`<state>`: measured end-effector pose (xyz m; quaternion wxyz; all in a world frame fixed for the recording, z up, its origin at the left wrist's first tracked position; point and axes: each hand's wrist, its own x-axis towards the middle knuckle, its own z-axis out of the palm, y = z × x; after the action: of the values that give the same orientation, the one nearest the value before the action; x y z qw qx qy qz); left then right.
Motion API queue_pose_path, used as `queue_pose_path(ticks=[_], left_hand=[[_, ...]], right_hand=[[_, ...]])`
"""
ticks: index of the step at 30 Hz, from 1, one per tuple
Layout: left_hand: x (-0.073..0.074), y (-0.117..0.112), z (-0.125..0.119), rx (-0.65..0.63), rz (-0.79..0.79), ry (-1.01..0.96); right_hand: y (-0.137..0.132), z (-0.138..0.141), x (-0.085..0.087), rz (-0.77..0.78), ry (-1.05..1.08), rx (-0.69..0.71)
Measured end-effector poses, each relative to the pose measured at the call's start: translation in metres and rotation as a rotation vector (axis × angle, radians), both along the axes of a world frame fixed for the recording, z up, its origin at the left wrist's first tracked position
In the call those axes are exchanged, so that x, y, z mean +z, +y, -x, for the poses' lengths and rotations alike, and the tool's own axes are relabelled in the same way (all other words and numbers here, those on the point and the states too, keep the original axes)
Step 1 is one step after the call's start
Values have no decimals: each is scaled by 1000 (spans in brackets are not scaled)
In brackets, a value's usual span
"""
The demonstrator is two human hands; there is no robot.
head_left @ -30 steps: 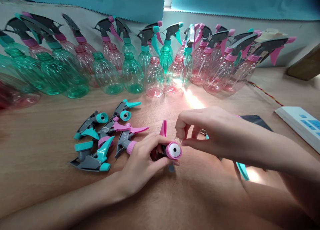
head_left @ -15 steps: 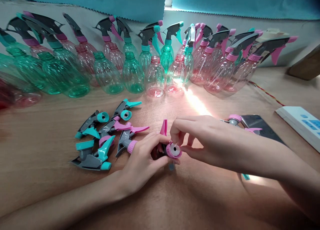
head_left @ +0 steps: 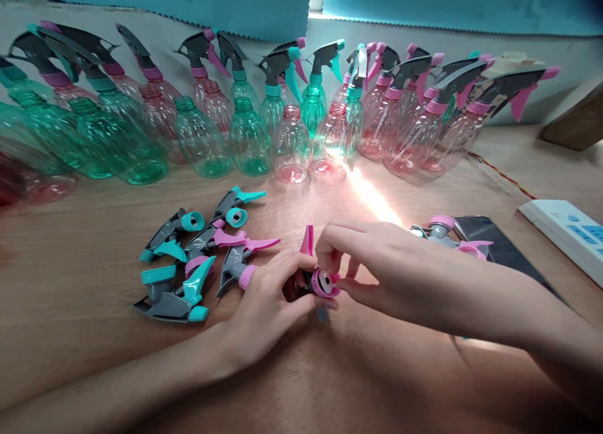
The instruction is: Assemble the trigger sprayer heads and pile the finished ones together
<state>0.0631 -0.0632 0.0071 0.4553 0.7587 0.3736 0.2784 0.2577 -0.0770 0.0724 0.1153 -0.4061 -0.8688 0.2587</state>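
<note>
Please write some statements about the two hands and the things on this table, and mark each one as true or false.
1. The left hand grips a grey spray trigger head with a pink screw collar. True.
2. Loose grey trigger heads with teal and pink parts lie in a pile on the wooden table, left of both hands. True.
3. The right hand rests flat on the table, away from the held head. False: its fingertips are at the pink collar.
4. All the transparent green and pink plastic bottles at the back wear trigger heads. False: several in the front row stand with open necks.
5. A white panel with blue buttons lies at the right. True.
</note>
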Motion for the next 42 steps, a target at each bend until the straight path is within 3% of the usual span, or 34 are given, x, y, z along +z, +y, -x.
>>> queue_pose_path(ticks=[9,20,33,42], left_hand=[[-1,-1,0,17,-109,3],[-1,0,1,-19,-44,9],[-3,0,2,-16,-80,7],[-3,1,2,-34,-113,32]], right_hand=[[-4,2,3,-44,5,24],[-2,-1,-2,-52,0,-9],[-9,3,5,-75,-9,13],[-8,3,-2,-74,15,12]])
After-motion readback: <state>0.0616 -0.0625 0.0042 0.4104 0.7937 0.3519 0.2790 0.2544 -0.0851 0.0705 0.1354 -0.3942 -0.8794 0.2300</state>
